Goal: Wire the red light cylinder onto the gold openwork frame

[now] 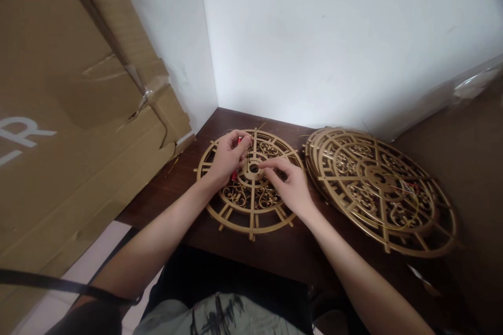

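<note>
A round gold openwork frame (251, 230) with scrolls and spokes lies flat on the dark brown table in front of me. Over its upper left part, my left hand (231, 154) is closed around a slim red object (234, 175); both its ends peek out, but its kind is hidden by the fingers. My right hand (288, 183) pinches thumb and forefinger together beside the frame's central ring (253, 168). Whatever sits in that pinch is too small to make out. A thin gold wire (260, 127) sticks up at the frame's far rim.
To the right, a stack of similar gold frames (387, 243) leans unevenly, with loose thin wires on top. A large cardboard box (78, 89) rises on the left. White walls (314, 36) meet behind the table (165, 199). Near the lower right lies a small pale-tipped item (424, 278).
</note>
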Demonstrator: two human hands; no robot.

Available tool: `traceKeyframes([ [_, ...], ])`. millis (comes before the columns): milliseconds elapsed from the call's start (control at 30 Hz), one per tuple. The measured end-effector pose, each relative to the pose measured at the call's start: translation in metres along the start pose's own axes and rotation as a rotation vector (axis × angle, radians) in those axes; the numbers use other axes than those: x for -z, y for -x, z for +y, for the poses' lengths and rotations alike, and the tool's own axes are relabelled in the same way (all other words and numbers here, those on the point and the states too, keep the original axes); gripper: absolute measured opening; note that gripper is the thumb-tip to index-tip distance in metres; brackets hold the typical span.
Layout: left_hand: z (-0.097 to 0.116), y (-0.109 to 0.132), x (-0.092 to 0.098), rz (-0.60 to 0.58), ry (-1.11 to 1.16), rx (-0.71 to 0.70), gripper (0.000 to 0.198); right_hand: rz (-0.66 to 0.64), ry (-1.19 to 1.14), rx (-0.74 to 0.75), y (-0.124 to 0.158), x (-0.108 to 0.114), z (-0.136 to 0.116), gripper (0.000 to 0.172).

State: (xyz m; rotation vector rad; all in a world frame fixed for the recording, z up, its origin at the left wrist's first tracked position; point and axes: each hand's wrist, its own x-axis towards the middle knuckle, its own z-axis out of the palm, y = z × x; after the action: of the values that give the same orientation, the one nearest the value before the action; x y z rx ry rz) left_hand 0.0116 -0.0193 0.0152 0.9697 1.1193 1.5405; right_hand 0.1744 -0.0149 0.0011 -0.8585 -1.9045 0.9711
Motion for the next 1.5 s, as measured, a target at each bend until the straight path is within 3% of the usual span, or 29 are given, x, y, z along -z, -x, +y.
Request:
traceKeyframes([
  [567, 0.0063, -0.0017, 0.0033, 0.064, 0.114, 0.131, 0.012, 0.128, -0.228, -0.211, -0.0027, 0.0007, -0.0059, 0.012],
  [1033, 0.0054, -0.0068, 0.0053, 0.075, 0.254, 0.276, 0.012, 0.151, -0.239, -0.208, -0.0030, 0.0008, -0.0043, 0.012],
  [1267, 0.0079, -0.0045, 0.0031, 0.074, 0.145, 0.196, 0.007, 0.151, -0.229, -0.198, -0.0026, 0.0013, -0.0037, 0.012],
  [1500, 0.0068, -0.0035, 0.0084, 0.116, -0.211, -0.032, 0.018, 0.148, -0.238, -0.204, -0.0022, 0.0010, -0.0037, 0.012],
])
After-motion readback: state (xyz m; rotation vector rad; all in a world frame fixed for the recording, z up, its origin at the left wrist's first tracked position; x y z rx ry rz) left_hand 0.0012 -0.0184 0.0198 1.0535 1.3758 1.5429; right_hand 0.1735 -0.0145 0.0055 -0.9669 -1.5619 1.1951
